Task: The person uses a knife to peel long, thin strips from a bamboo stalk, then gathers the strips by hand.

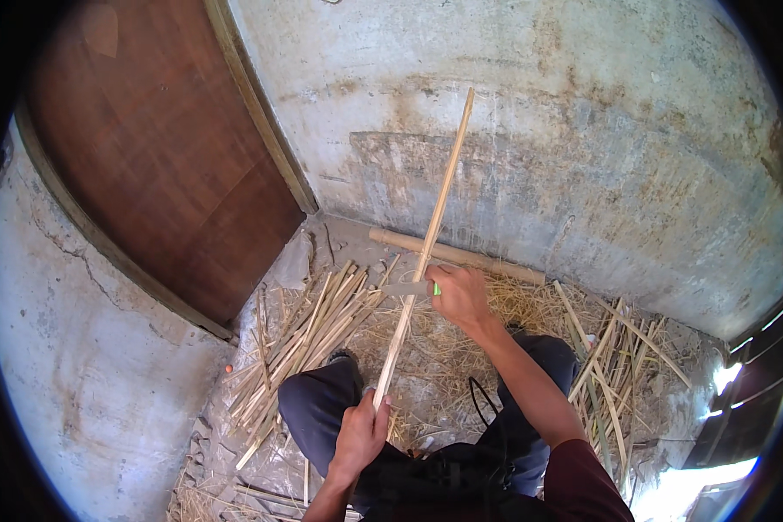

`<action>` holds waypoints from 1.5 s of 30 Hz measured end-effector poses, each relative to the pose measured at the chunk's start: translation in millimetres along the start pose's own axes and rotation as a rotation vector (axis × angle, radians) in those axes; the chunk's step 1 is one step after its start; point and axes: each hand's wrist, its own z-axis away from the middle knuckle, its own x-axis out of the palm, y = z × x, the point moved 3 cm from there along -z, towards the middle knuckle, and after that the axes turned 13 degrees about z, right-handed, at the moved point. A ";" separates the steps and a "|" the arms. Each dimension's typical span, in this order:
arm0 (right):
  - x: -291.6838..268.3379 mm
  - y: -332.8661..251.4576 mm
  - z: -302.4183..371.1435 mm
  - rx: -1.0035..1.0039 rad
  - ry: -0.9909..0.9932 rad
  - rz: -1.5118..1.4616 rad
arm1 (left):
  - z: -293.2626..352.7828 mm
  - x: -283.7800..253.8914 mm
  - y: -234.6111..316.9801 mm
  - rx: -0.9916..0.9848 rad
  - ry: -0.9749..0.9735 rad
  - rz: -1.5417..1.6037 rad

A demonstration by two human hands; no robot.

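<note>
A long split-bamboo strip (446,178) slants up and away between the person's knees, its near end gripped by the closed left hand (360,438). The right hand (461,297) is wrapped around the green handle of a knife (402,289), whose blade crosses the strip. Beyond lie a bamboo pole (461,254) along the stained wall (635,165) and strip piles on the left (309,326) and right (613,370).

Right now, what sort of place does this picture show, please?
It looks like a rough shed or outbuilding used as a work area, though I cannot be sure: stained wall, strips piled on the straw-littered floor, and a knife in the right hand.
</note>
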 end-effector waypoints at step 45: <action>-2.8 55.6 -28.9 0.135 0.118 0.104 | 25.5 -10.9 -14.6 -0.031 -0.091 -0.076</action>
